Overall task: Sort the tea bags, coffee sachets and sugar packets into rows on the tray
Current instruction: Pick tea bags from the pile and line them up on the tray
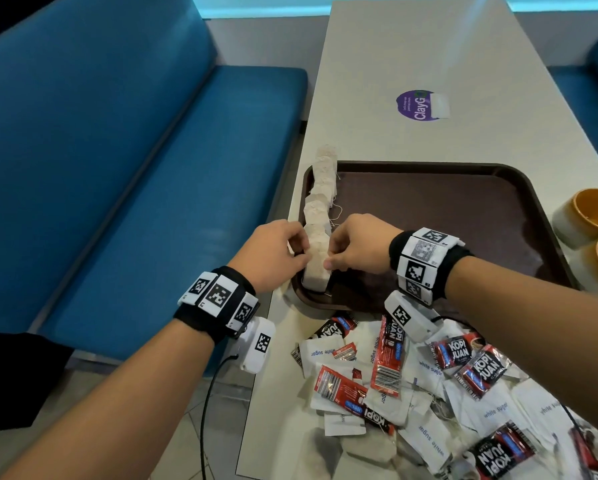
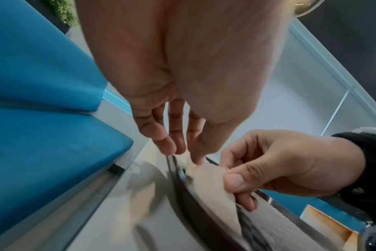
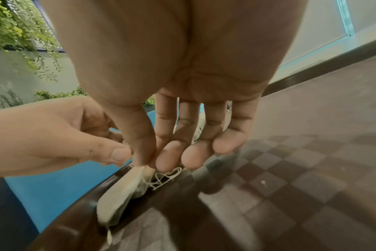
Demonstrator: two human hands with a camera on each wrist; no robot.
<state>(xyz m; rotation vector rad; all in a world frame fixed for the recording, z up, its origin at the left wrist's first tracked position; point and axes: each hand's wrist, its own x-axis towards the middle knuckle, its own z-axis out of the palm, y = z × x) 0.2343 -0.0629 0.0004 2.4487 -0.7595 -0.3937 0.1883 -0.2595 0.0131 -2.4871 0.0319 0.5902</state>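
A row of beige tea bags (image 1: 320, 199) runs along the left rim of the brown tray (image 1: 463, 202). Both hands meet over the near end of that row. My left hand (image 1: 299, 249) pinches the left edge of the nearest tea bag (image 1: 316, 271), thumb and fingertips on it (image 2: 195, 159). From the other side my right hand (image 1: 330, 258) pinches the same tea bag (image 3: 122, 191) between thumb and forefinger; its string (image 3: 167, 176) lies on the tray. A heap of red-and-black coffee sachets (image 1: 387, 355) and white sugar packets (image 1: 429, 372) lies on the table in front of the tray.
Two yellow-lined bowls (image 1: 588, 216) stand right of the tray. A purple sticker (image 1: 418, 105) marks the far tabletop (image 1: 429, 46). A blue bench (image 1: 152, 202) runs along the table's left edge. Most of the tray floor is bare.
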